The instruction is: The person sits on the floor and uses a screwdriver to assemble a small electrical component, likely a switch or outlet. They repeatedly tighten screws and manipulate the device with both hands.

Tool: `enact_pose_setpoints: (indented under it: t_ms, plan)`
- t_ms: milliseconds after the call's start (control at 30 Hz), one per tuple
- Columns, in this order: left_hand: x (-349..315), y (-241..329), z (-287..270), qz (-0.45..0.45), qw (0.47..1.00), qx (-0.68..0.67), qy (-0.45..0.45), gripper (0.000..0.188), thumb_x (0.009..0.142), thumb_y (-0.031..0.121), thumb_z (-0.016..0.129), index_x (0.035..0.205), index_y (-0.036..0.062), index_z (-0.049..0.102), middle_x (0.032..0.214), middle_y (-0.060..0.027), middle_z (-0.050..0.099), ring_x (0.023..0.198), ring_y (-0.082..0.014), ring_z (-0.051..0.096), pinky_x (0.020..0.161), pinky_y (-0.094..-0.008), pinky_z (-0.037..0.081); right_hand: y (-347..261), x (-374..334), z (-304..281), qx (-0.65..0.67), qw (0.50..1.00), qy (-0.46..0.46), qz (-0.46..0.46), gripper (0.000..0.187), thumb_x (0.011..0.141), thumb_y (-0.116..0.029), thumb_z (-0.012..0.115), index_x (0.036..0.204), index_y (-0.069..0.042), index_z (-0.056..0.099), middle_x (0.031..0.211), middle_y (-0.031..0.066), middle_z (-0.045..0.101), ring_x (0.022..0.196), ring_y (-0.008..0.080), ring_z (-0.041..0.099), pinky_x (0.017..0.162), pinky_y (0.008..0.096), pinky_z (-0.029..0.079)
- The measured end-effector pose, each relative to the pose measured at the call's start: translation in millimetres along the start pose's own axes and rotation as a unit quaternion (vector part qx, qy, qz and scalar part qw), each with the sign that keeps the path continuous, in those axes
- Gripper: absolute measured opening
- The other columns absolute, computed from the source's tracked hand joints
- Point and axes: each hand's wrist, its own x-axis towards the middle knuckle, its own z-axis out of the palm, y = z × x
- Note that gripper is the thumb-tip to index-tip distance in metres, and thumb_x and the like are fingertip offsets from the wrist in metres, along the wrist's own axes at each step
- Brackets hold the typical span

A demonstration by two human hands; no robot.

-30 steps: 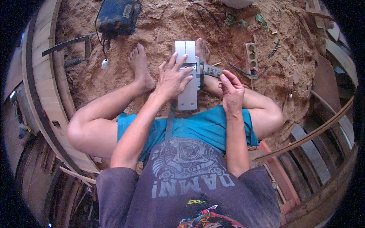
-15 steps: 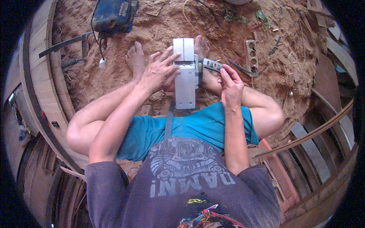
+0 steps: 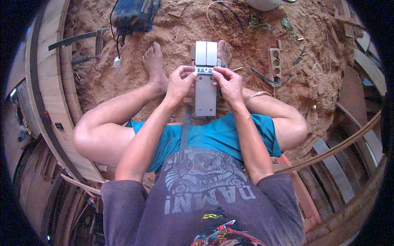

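An upturned electric planer [image 3: 206, 97] rests between my bare feet, its flat silver sole facing up. My left hand [image 3: 179, 85] and my right hand [image 3: 230, 87] meet over the gap between the two sole plates. Between their fingertips is a short slotted metal strip [image 3: 205, 70], lying crosswise in that gap. The left fingers pinch its left end and the right fingers its right end. Part of the planer's body is hidden beneath the sole and behind my hands.
Wood shavings [image 3: 180, 33] cover the ground. A dusty blue box-like object [image 3: 133, 15] with a cable and white plug [image 3: 117, 62] lies at far left. A socket strip [image 3: 275, 61] with red wires sits right. Planks [image 3: 45, 78] line the left; a curved strip [image 3: 332, 152] runs right.
My right hand has moved left with the slotted metal strip, bringing it from beside the planer onto its gap. My left hand has shifted from the planer's sole to the strip's left end.
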Motion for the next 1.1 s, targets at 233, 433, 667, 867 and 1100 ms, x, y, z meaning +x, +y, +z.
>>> enact_pose_setpoints:
  t_ms: [233, 433, 667, 867, 1100]
  plan:
    - [7.2, -3.7, -1.9, 0.030, 0.995, 0.095, 0.014, 0.024, 0.098, 0.016, 0.074, 0.114, -0.0013, 0.075, 0.100, -0.0090, 0.080, 0.091, -0.0115, 0.074, 0.081, -0.0286, 0.059, -11.7, 3.3, -7.3, -0.372, 0.905, -0.002, -0.206, 0.027, 0.090, -0.015, 0.082, 0.115, -0.003, 0.080, 0.098, 0.0145, 0.078, 0.083, 0.0224, 0.075, 0.077, 0.0374, 0.061]
    - [6.7, -4.2, 2.2, 0.129, 0.975, 0.178, 0.028, 0.021, 0.097, 0.017, 0.076, 0.112, 0.0027, 0.077, 0.099, -0.0085, 0.079, 0.088, -0.0139, 0.073, 0.081, -0.0310, 0.059, -19.5, -1.2, -7.6, -0.423, 0.875, 0.018, -0.234, 0.023, 0.088, -0.015, 0.082, 0.108, -0.005, 0.082, 0.090, 0.0158, 0.074, 0.081, 0.0300, 0.073, 0.076, 0.0413, 0.059]
    - [7.4, -3.7, 5.5, 0.222, 0.935, 0.272, 0.052, 0.019, 0.095, 0.015, 0.073, 0.109, 0.0031, 0.077, 0.104, -0.0159, 0.074, 0.094, -0.0315, 0.074, 0.087, -0.0421, 0.059, -14.0, 4.0, -4.7, -0.432, 0.865, 0.028, -0.253, 0.019, 0.088, -0.014, 0.080, 0.106, -0.007, 0.083, 0.092, 0.0158, 0.073, 0.084, 0.0318, 0.073, 0.078, 0.0433, 0.058]
    - [14.6, -8.6, 4.2, 0.235, 0.919, 0.311, 0.066, 0.019, 0.096, 0.017, 0.075, 0.109, 0.0049, 0.079, 0.106, -0.0155, 0.077, 0.099, -0.0306, 0.075, 0.090, -0.0408, 0.058, -16.3, 7.6, -2.7, -0.447, 0.866, 0.021, -0.223, 0.017, 0.091, -0.018, 0.073, 0.102, -0.010, 0.082, 0.097, 0.0165, 0.071, 0.093, 0.0375, 0.073, 0.084, 0.0492, 0.059]
    - [13.3, -5.3, 2.8, 0.224, 0.930, 0.287, 0.056, 0.018, 0.095, 0.017, 0.073, 0.108, 0.0052, 0.080, 0.105, -0.0173, 0.076, 0.098, -0.0343, 0.074, 0.091, -0.0438, 0.058, -10.6, 13.0, 0.4, -0.420, 0.869, 0.068, -0.252, 0.013, 0.091, -0.015, 0.074, 0.098, -0.007, 0.082, 0.094, 0.0160, 0.073, 0.087, 0.0341, 0.073, 0.080, 0.0459, 0.058]
